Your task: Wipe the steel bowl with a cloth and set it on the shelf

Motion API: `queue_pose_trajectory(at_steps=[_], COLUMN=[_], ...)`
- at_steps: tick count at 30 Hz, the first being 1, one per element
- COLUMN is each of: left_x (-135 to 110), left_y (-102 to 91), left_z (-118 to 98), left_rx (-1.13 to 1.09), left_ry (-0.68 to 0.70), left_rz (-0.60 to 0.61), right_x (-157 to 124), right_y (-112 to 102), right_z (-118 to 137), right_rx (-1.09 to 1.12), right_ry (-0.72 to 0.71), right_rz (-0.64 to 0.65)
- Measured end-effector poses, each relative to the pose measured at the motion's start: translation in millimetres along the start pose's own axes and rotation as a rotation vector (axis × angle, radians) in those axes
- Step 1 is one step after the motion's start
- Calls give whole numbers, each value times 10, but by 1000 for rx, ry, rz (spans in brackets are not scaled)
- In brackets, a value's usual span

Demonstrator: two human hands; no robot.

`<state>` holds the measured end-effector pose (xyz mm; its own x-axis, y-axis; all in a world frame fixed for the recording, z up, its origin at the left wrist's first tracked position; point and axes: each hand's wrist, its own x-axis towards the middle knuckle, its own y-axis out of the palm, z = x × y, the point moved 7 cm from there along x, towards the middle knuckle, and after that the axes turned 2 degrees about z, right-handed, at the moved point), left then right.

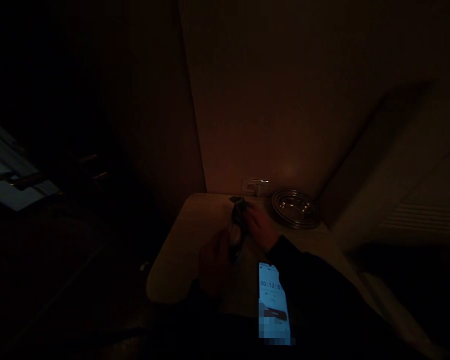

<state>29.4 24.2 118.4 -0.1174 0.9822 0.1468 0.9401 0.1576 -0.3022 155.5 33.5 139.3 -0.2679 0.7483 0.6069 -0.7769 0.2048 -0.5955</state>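
Observation:
A dark, long, narrow object [236, 239] with a paler oval patch lies between my hands over the small wooden table; the dim light hides its kind. Its far end is a greyish, folded, cloth-like piece [237, 201]. My left hand [214, 256] is closed on its near left side, the fingers mostly in shadow. From the right, my right hand [261, 227] reaches across with fingers bent against the upper part, their tips hidden behind it. Just below my right wrist, a lit phone [273, 290] shows a running timer, partly covered by my dark sleeve.
Round shiny metal dishes [296, 207], apparently stacked, stand at the table's back right. A wall socket [255, 186] with something plugged in sits just above the back edge. The pale table [187, 235] has a rounded left corner. A door handle [20, 180] shows at far left.

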Motion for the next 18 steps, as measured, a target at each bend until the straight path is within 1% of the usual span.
queue_pose_trajectory(at_steps=[1, 3, 5, 6, 7, 9, 10, 11, 12, 13, 15, 16, 17, 18], left_x=[3, 6, 2, -1, -4, -3, 2, 10, 21, 31, 35, 28, 18, 6], left_y=[-13, -60, -118, -152, -195, -294, -335, -360, -366, -357, -336, -337, -346, -359], left_z=[-20, -47, -50, -42, -24, 21, 44, 65, 76, 77, 73, 73, 74, 71], left_rx=[-2, -20, -36, -45, -56, -89, -107, -118, -120, -118, -120, -127, -137, -144], left_ry=[8, 19, 19, 13, -2, -40, -63, -86, -101, -107, -123, -136, -150, -161], left_rz=[-1, -10, -9, -10, -24, -82, -111, -129, -127, -111, -86, -90, -102, -115], right_x=[21, 64, 116, 152, 183, 213, 218, 224, 231, 237, 238, 246, 268, 302], right_y=[-10, 15, 37, 17, -10, -8, -18, -31, -48, -57, -32, -18, -17, -31], right_z=[0, 62, 23, -95, -248, -500, -544, -513, -414, -273, 10, 87, 104, 71], right_rx=[14, 15, 54, 106, 165, 264, 285, 279, 247, 194, 74, 33, 15, 19], right_ry=[35, -34, -82, -14, 88, 280, 322, 307, 240, 139, -66, -124, -134, -103], right_rz=[-15, 11, 37, 13, -22, -11, -9, -3, 7, 28, 112, 148, 167, 169])
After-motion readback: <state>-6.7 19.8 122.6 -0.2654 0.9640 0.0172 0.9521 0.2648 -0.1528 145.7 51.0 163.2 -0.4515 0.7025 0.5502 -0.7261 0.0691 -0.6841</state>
